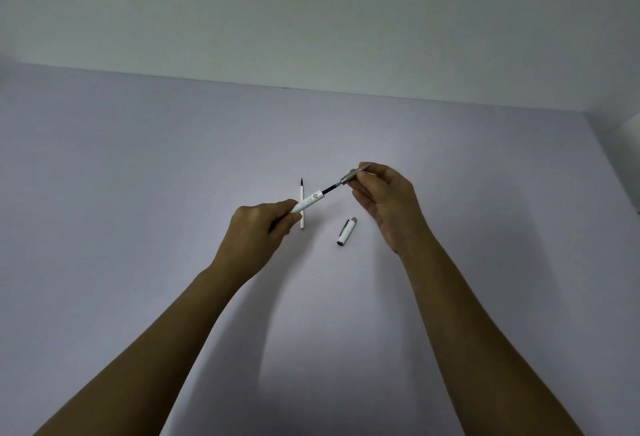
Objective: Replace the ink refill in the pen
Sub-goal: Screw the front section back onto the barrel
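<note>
My left hand (263,228) grips the lower end of the white pen barrel (310,202), which slants up to the right above the table. My right hand (384,200) pinches the grey metal tip section (351,176). A dark ink refill (331,188) shows in the gap between barrel and tip section. A spare white refill (302,209) with a dark tip lies on the table behind the barrel, pointing away from me. The white pen cap (346,231) with a metal clip lies on the table below my right hand.
The lilac table top (138,193) runs back to a pale wall (311,20). A white object (628,134) stands at the far right edge of the table.
</note>
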The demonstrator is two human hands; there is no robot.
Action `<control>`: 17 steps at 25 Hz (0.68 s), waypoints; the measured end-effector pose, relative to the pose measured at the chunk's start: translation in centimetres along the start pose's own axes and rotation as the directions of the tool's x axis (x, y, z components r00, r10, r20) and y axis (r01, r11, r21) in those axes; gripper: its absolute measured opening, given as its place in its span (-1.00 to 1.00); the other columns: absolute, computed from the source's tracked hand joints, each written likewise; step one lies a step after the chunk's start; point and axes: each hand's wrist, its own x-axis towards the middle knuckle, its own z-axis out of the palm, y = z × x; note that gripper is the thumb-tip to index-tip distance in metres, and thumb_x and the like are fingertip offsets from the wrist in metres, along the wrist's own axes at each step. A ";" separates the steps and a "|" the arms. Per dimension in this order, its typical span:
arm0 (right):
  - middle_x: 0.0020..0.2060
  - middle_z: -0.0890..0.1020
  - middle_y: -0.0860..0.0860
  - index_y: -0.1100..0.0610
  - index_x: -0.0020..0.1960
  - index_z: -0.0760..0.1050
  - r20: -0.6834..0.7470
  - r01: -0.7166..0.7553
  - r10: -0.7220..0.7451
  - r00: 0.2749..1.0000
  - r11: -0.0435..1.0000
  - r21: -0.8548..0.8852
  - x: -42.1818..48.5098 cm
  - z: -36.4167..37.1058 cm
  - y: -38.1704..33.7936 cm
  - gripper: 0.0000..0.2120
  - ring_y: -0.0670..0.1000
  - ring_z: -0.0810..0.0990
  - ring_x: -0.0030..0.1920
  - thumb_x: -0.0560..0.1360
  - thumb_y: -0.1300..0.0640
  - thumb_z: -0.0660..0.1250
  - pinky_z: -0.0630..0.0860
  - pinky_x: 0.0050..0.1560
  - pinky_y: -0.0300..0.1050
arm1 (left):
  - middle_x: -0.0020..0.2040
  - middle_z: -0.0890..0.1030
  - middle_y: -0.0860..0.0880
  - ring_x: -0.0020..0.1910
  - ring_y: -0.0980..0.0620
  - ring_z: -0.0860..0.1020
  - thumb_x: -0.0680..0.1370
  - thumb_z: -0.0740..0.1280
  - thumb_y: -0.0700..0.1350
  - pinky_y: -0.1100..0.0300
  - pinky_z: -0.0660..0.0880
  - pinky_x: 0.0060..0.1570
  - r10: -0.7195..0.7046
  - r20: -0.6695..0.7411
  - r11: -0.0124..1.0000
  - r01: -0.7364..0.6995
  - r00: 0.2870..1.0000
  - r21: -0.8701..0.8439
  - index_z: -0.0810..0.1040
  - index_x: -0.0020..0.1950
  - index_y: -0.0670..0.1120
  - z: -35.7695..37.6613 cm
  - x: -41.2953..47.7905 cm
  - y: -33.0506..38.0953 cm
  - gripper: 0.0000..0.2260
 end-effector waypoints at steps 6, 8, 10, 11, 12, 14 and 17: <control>-0.21 0.70 -0.07 0.00 -0.05 0.54 0.067 0.083 -0.077 0.995 0.993 -0.083 -0.7 -0.2 1.0 -0.86 -0.13 0.69 -0.08 0.52 0.23 0.30 0.55 -0.11 -0.33 | -0.41 0.62 -0.07 -0.45 -0.09 0.50 0.53 0.31 -0.14 0.16 0.40 -0.39 0.015 0.045 0.998 -0.018 0.999 0.053 0.62 -0.05 -0.14 -0.6 -0.2 -0.2 -0.88; -0.19 0.67 -0.06 0.01 -0.08 0.54 0.091 0.112 -0.100 0.991 0.983 -0.144 -1.0 -0.5 1.1 -0.86 -0.11 0.69 -0.06 0.51 0.24 0.30 0.56 -0.10 -0.32 | -0.40 0.62 -0.06 -0.46 -0.06 0.48 0.53 0.32 -0.16 0.24 0.35 -0.40 0.024 0.062 0.999 -0.026 0.998 0.042 0.62 -0.02 -0.11 -1.0 -0.4 -0.3 -0.89; -0.15 0.66 -0.03 0.01 -0.07 0.53 0.116 0.138 -0.116 0.986 0.970 -0.200 -1.2 -0.9 1.3 -0.85 -0.10 0.69 -0.05 0.51 0.25 0.30 0.57 -0.08 -0.30 | -0.40 0.61 -0.05 -0.45 -0.03 0.46 0.53 0.32 -0.16 0.32 0.30 -0.40 0.044 0.094 0.998 -0.048 0.995 0.038 0.62 0.00 -0.08 -1.5 -0.5 -0.5 -0.90; -0.14 0.65 -0.02 0.02 -0.07 0.53 0.126 0.145 -0.120 0.985 0.967 -0.211 -1.3 -1.0 1.3 -0.86 -0.10 0.69 -0.05 0.52 0.26 0.30 0.57 -0.07 -0.29 | -0.39 0.61 -0.05 -0.44 -0.03 0.46 0.54 0.31 -0.16 0.32 0.30 -0.40 0.056 0.107 0.997 -0.060 0.993 0.039 0.61 -0.01 -0.08 -1.7 -0.5 -0.5 -0.90; -0.13 0.65 0.00 0.03 -0.06 0.53 0.136 0.147 -0.119 0.983 0.966 -0.214 -1.5 -1.2 1.3 -0.86 -0.10 0.69 -0.04 0.52 0.26 0.30 0.57 -0.06 -0.29 | -0.39 0.60 -0.05 -0.43 -0.04 0.47 0.54 0.31 -0.16 0.29 0.32 -0.39 0.066 0.116 0.997 -0.071 0.991 0.039 0.60 -0.01 -0.08 -1.8 -0.5 -0.5 -0.90; -0.10 0.66 0.02 0.03 -0.06 0.52 0.169 0.160 -0.122 0.978 0.958 -0.236 -1.8 -1.4 1.2 -0.84 -0.08 0.69 -0.04 0.51 0.28 0.31 0.57 -0.04 -0.27 | -0.39 0.59 -0.05 -0.42 -0.06 0.48 0.54 0.31 -0.16 0.22 0.34 -0.35 0.083 0.116 0.995 -0.088 0.990 0.039 0.60 -0.01 -0.09 -2.1 -0.4 -0.4 -0.91; -0.10 0.69 0.00 0.01 -0.09 0.53 0.232 0.208 -0.140 0.963 0.930 -0.304 -2.5 -1.1 1.1 -0.81 -0.05 0.70 -0.02 0.50 0.30 0.32 0.58 0.02 -0.23 | -0.40 0.59 -0.06 -0.44 -0.06 0.48 0.53 0.31 -0.17 0.23 0.34 -0.38 0.113 0.097 0.993 -0.117 0.989 0.033 0.61 -0.01 -0.09 -2.4 -0.3 0.4 -0.91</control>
